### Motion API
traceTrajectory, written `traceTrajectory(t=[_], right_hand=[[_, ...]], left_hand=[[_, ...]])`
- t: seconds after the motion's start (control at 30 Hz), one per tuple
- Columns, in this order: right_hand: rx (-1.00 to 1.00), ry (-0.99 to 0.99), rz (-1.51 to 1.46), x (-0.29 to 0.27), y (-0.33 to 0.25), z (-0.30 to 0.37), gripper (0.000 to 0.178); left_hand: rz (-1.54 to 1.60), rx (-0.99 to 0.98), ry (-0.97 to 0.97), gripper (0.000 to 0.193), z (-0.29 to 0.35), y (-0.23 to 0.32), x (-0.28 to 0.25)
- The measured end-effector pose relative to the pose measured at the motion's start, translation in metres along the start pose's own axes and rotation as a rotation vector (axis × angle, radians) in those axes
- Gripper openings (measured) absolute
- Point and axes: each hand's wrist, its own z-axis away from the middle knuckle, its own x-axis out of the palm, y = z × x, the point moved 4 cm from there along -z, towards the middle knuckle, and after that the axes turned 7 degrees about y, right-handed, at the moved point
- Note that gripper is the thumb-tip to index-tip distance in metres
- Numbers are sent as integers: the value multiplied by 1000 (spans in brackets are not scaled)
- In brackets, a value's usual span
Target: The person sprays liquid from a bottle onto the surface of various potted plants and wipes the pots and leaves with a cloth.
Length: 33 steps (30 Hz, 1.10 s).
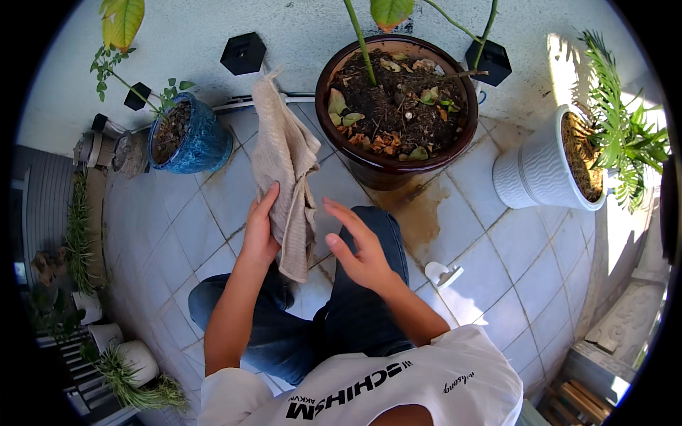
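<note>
Cloth [285, 156], beige, left of frame centre; left hand [260, 231] has fingers closed on it. Right hand [364, 257] nearby, fingers parted, empty. Brown pot [387, 177], upper centre.

Soft daylight fills most of the sharp view, while hard sun glares on the wall [562, 53] at upper right and the tiled floor [465, 309] at lower right, lines bowing toward the black rim.
</note>
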Motion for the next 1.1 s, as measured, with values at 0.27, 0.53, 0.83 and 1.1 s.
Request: traceTrajectory(t=[0.27,0.53,0.83,1.1], right_hand=[[381,731,1030,-200,93,183,55],[864,917,117,-209,199,298,78],[316,556,1062,-196,207,281,72],[103,27,1109,-213,237,230,72]], left_hand=[[389,-98,112,42,-24,14,-21],[-673,451,108,52,-25,15,-1],[-971,550,21,59,4,38,-15],[-1296,646,76,48,46,55,-28]])
